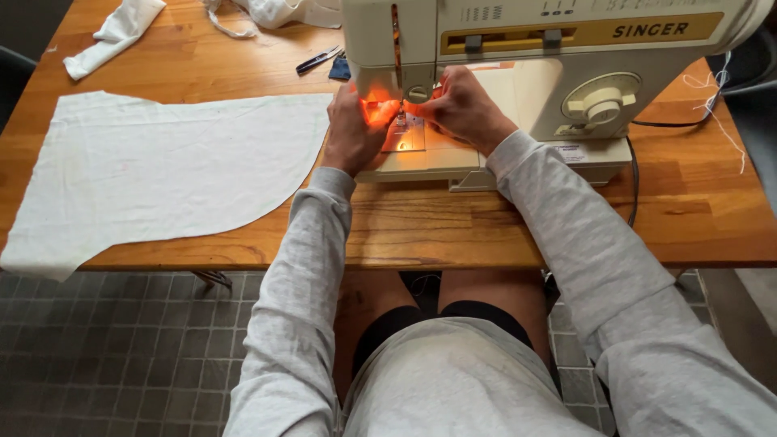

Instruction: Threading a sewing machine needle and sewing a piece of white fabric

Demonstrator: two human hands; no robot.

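Up close, both hands at the needle of a cream sewing machine point(518, 89), left hand point(354, 129) and right hand point(461, 105) fingers bunched, lamp glare hiding any hold, white fabric piece point(162, 174) flat on the wooden table point(680, 218), machine top cut off.

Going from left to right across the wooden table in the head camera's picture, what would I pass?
Large white cut fabric piece → left hand → needle area lit orange → right hand → cream round dial on the sewing machine → loose white thread.

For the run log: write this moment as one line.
left hand: at needle area | right hand: at needle area | sewing machine: lamp lit | white fabric: flat on table
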